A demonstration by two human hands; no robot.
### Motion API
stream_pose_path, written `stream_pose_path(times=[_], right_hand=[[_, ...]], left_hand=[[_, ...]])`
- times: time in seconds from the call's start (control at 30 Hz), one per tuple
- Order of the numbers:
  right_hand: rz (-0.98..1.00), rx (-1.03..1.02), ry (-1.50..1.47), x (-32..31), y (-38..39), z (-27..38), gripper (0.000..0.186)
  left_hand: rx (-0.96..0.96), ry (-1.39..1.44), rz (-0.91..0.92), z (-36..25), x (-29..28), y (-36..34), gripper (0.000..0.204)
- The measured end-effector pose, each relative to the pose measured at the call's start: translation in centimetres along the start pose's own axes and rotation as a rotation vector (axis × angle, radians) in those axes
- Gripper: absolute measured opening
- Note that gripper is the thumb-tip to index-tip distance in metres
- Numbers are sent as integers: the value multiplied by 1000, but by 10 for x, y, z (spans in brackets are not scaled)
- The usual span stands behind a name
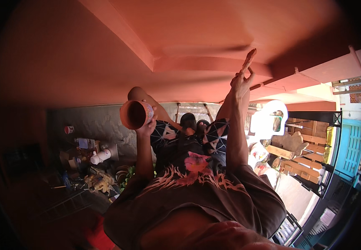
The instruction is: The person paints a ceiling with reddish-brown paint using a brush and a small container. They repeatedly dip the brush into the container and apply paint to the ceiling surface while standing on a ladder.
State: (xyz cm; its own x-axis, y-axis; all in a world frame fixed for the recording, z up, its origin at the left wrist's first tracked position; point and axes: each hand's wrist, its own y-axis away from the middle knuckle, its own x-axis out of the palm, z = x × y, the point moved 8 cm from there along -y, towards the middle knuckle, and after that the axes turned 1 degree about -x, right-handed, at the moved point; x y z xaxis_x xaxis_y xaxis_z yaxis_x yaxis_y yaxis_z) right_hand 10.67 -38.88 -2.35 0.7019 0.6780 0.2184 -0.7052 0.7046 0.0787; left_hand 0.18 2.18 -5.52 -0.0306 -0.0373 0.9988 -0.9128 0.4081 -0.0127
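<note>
My left hand (149, 123) is wrapped round a paint cup (150, 109), coated reddish-orange and tilted so that its dark inside shows. How much paint it contains is too dark to tell. My right hand (240, 84) is raised, closed round the handle of a paintbrush (249, 59) smeared with the same colour. The brush's tip points up toward the orange-red wall (197, 25); whether it touches the surface I cannot tell. A raised ledge (205, 64) in the same colour crosses the wall just below the brush.
Below left, clutter covers the floor, with a white container (100, 156) and a small red-and-white bucket (68, 129). To the right are a white plastic chair (268, 121), stacked wooden boards (305, 164) and a blue shutter (350, 146). Pipes (309, 79) run along the wall.
</note>
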Motion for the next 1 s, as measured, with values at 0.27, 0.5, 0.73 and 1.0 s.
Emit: stream_pose_path(times=[0.27,0.5,0.73,1.0], right_hand=[[232,-188,335,70,26,6,25],[616,34,227,33,3,-5,30],[196,159,42,-99,-95,3,25],[-182,-146,294,-105,-84,25,27]], left_hand=[[-121,-53,40,15,19,-30,62],[-228,-139,-91,46,24,-60,59],[-306,-131,-91,72,32,-86,59],[-396,-155,-131,91,24,-94,61]])
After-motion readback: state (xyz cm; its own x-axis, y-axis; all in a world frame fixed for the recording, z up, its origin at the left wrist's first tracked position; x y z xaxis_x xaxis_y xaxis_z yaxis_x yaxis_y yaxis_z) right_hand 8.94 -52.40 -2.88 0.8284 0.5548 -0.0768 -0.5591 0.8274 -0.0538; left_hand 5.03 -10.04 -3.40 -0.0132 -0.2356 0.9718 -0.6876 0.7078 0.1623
